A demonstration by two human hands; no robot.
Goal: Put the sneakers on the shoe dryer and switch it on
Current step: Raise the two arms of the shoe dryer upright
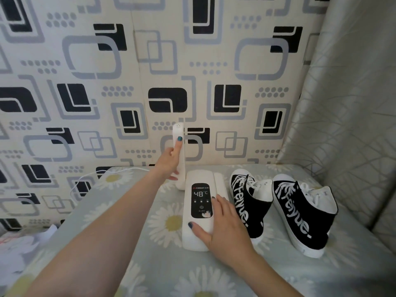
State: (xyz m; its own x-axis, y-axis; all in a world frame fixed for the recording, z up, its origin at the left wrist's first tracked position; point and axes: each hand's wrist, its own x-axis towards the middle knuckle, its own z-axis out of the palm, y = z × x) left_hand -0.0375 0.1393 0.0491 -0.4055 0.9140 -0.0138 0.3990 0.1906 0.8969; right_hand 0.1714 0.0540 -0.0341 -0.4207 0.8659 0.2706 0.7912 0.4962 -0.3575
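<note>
The white shoe dryer lies on the daisy-print bed, its lit panel reading 48°C. Its left arm stands raised at 11 o'clock, gripped by the left hand. The right hand rests flat on the body, fingers relaxed. Two black sneakers stand just beside it at 3 o'clock. A white cord trails toward 10 o'clock.

This is a room in a home, probably a bedroom. A bed is covered with a grey-green sheet printed with white daisies. Behind it the wall has padded panels with a black and grey pattern of squares. At the right hangs a shiny silver curtain. Some crumpled fabric lies at the left.
</note>
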